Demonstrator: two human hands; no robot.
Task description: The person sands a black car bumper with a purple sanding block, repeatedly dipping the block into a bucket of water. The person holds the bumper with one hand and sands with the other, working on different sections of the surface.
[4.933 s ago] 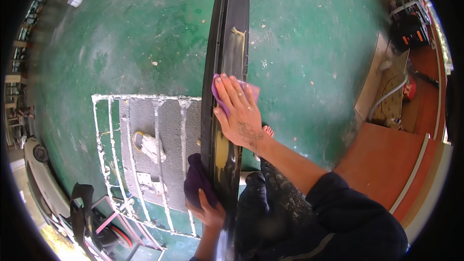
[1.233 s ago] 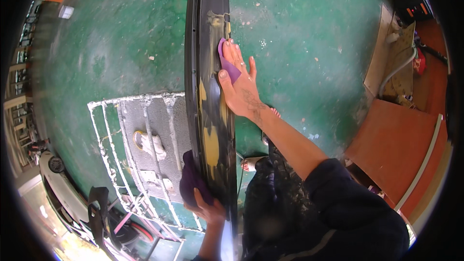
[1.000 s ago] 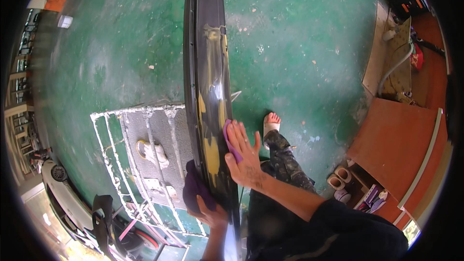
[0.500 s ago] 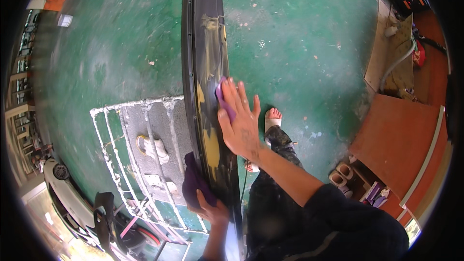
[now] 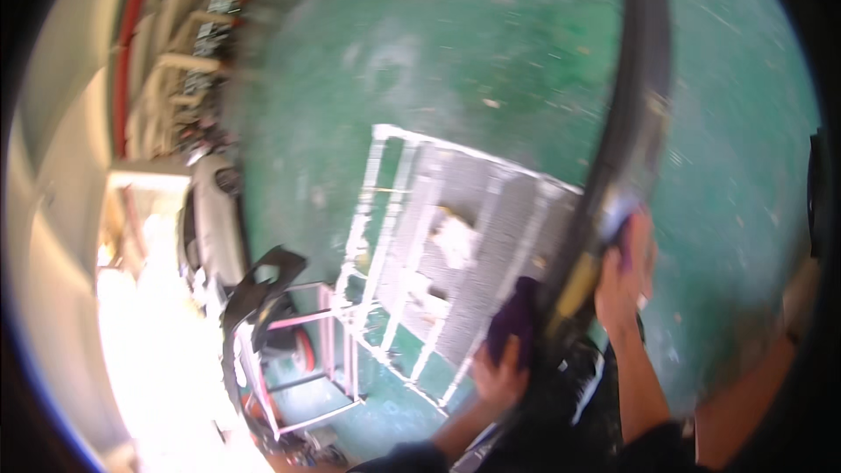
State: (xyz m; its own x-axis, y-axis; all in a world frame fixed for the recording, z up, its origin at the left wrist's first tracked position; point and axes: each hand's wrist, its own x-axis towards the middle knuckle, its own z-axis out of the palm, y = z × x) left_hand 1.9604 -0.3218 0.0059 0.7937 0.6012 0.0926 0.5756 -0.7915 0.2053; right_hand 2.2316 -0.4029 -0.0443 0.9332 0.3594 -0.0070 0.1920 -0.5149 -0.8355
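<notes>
A long, dark bumper-like panel [image 5: 611, 136] runs from the far edge toward me, with yellowish filler patches [image 5: 575, 289] on its surface. My right hand [image 5: 620, 289] presses a thin purple pad [image 5: 625, 241] against the panel's right side; motion blurs its fingers. On the near left, my left hand [image 5: 501, 375] grips a dark purple cloth [image 5: 513, 320] at the panel's left side, fingers wrapped around its lower part.
Left of the panel stands a white, crusted metal frame [image 5: 383, 162] over a grey mat [image 5: 486, 201] on the green floor. A black curved car part [image 5: 250, 298] rests by a pinkish metal stand [image 5: 342, 333]. Behind them is a car [image 5: 216, 219] beside a bright opening.
My view has swung left, so the panel and both hands now appear farther right. Both hands stay at the panel with the pad and the cloth.
</notes>
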